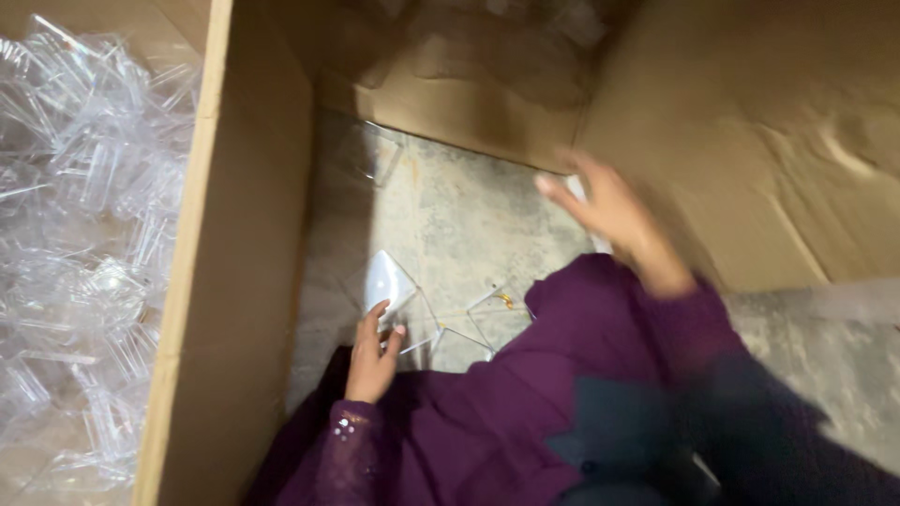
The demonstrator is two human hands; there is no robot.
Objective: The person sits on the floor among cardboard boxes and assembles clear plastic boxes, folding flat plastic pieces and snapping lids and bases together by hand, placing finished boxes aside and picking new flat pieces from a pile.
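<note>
The left hand (372, 356) pinches a small clear plastic lid (386, 281) by its near edge, fingers curled around it, just above the grey concrete floor (450, 215). The grip looks thin: only fingertips hold the piece, so it could slip and drop onto the other clear plastic pieces (469, 323) lying on the floor just right of that hand, beside the purple garment (525, 394). The lid sits directly beyond the left fingertips, tilted, between the hand and the tall cardboard box wall (234, 262). The right hand (614, 220) is spread open and holds nothing, blurred, raised near the leaning cardboard sheet (750, 141); a careless sweep could knock that sheet. A further clear piece (367, 155) lies by the wall's far end. Behind the wall, a heap of clear plastic containers (84, 234) fills the box.
</note>
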